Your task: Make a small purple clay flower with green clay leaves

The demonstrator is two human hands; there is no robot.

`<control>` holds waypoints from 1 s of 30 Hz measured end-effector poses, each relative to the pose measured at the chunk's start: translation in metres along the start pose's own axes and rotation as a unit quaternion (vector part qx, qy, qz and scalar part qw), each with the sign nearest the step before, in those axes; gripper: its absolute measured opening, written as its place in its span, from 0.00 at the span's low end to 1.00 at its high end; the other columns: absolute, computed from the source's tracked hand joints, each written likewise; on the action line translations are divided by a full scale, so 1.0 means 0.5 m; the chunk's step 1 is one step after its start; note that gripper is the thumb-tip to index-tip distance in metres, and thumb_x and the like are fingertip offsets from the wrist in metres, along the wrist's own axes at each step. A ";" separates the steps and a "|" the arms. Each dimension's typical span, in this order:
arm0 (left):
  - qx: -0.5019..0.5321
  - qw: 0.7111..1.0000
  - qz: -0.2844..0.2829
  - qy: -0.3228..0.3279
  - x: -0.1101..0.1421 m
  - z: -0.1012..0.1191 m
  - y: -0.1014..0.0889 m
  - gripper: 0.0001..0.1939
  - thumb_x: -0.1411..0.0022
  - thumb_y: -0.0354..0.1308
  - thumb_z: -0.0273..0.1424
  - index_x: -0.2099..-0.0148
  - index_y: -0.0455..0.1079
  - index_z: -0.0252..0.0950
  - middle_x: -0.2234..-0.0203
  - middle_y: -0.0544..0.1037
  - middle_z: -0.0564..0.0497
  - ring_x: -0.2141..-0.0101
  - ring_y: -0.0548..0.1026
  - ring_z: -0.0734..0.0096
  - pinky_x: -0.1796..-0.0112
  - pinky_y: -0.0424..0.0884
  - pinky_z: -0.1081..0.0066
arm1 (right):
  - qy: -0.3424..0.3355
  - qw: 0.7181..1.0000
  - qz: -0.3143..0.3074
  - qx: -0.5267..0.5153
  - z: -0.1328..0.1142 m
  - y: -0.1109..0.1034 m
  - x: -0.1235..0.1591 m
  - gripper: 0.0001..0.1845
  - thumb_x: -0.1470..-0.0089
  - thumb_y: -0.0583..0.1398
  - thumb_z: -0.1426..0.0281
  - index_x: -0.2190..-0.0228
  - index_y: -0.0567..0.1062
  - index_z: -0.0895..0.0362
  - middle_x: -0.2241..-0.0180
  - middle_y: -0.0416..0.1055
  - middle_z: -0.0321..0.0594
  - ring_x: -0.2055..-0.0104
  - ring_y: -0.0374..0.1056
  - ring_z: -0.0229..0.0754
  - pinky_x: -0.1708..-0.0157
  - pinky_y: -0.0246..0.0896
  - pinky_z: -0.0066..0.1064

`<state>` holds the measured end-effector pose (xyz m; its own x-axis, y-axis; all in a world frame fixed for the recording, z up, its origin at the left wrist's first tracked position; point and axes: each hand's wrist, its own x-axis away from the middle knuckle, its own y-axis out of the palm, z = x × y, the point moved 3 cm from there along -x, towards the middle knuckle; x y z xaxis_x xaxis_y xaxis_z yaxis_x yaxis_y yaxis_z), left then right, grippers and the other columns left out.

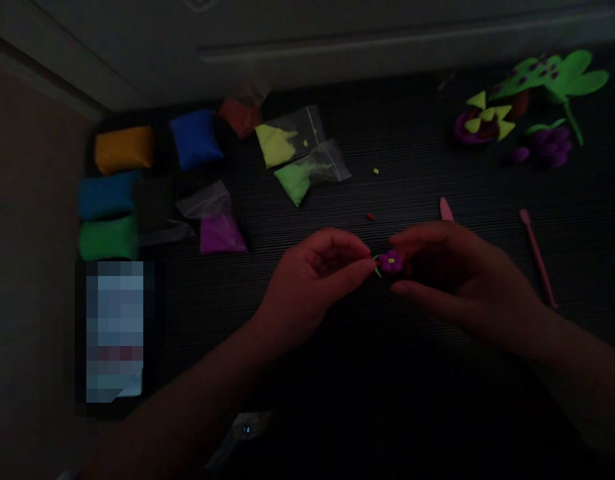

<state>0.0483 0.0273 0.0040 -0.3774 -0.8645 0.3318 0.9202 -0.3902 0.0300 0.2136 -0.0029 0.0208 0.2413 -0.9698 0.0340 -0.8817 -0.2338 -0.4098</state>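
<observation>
Between my two hands is a small purple clay flower (391, 261) with a yellow centre and thin green leaves at its left side. My left hand (320, 280) pinches it by the leafy end between thumb and forefinger. Around the flower's right side curves my right hand (452, 280), its thumb and fingers apart and not closed on anything. A pink modelling tool (446, 209) sticks out from behind the right hand's fingers. Just beyond the hands lie a small red clay bit (370, 217) and a yellow crumb (376, 171).
Bags of coloured clay, among them yellow (272, 145), light green (294, 181), purple (220, 233) and blue (196, 140), lie at the left. Clay shapes stand far right: a yellow-petalled piece (490, 120), purple balls (552, 147), a green flower (580, 77). A pink stick tool (538, 260) lies right.
</observation>
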 end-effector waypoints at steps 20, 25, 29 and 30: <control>-0.114 0.990 0.002 0.082 0.018 0.024 0.003 0.09 0.49 0.59 0.32 0.64 0.69 0.37 0.71 0.73 0.54 0.69 0.71 0.76 0.70 0.68 0.77 | 0.042 0.999 -0.020 -0.025 -0.006 -0.011 -0.003 0.08 0.52 0.59 0.68 0.66 0.71 0.52 0.69 0.71 0.31 0.69 0.68 0.34 0.71 0.63 0.25; -0.169 0.979 0.002 0.117 0.015 0.024 0.002 0.09 0.49 0.59 0.32 0.63 0.70 0.37 0.70 0.73 0.54 0.69 0.71 0.77 0.69 0.67 0.77 | 0.046 0.999 -0.006 -0.011 -0.004 -0.007 0.000 0.08 0.52 0.60 0.67 0.66 0.72 0.51 0.69 0.72 0.31 0.69 0.68 0.35 0.70 0.64 0.26; -0.186 0.976 0.010 0.114 0.015 0.023 0.002 0.09 0.48 0.58 0.33 0.64 0.70 0.37 0.71 0.73 0.54 0.70 0.71 0.76 0.70 0.67 0.77 | 0.045 0.999 -0.009 0.000 -0.004 -0.005 -0.001 0.08 0.53 0.60 0.68 0.66 0.72 0.51 0.69 0.72 0.31 0.69 0.68 0.35 0.70 0.63 0.26; -0.189 0.975 0.011 0.116 0.015 0.023 0.002 0.09 0.48 0.58 0.33 0.64 0.70 0.37 0.71 0.73 0.54 0.70 0.71 0.77 0.70 0.66 0.77 | 0.043 0.999 -0.008 0.004 -0.004 -0.005 -0.001 0.09 0.53 0.60 0.68 0.66 0.72 0.51 0.69 0.72 0.32 0.68 0.68 0.35 0.70 0.63 0.26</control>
<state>0.0476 0.0243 0.0174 -0.4115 -0.9053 0.1050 0.8414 -0.4217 -0.3380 0.2147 -0.0020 0.0237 0.2200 -0.9682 0.1194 -0.8744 -0.2500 -0.4159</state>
